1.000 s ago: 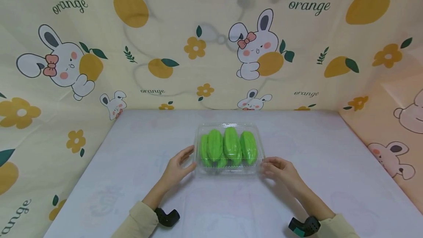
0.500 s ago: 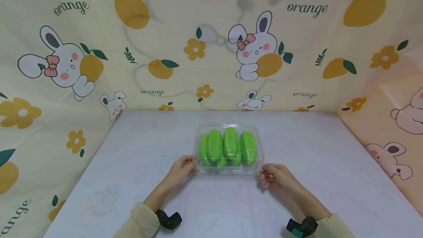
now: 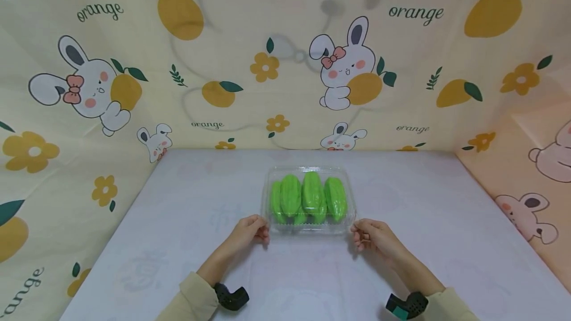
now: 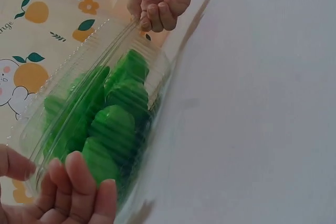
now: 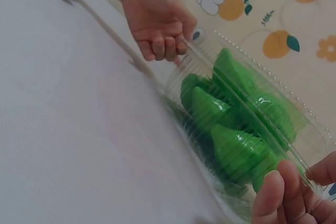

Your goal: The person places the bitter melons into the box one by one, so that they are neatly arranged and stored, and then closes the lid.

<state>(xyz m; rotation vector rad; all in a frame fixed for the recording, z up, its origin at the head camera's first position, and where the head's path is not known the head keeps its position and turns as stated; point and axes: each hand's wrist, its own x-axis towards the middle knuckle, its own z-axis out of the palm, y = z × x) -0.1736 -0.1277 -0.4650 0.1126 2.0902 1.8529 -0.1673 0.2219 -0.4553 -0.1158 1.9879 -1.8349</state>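
Note:
A clear plastic clamshell box (image 3: 309, 231) stands on the table with its lid down. Through it show several bright green, ribbed, elongated pieces (image 3: 313, 191) that look like star fruit. At the front left corner, my left hand (image 3: 250, 232) pinches the box's rim between thumb and curled fingers. My right hand (image 3: 373, 236) does the same at the front right corner. The left wrist view has the rim between the left thumb (image 4: 18, 165) and fingers (image 4: 73, 187). In the right wrist view, the right thumb (image 5: 323, 170) lies on the rim's corner.
The white tabletop (image 3: 214, 177) surrounds the box. A cream cloth printed with rabbits and oranges (image 3: 232, 38) hangs behind and at the sides. Each wrist wears a black device, one on the left (image 3: 231, 297) and one on the right (image 3: 407, 306).
My left hand has moved from beside the box's left side down to its front left corner, its fingers curling onto the rim. My right hand has shifted slightly towards the front corner. The box stays put.

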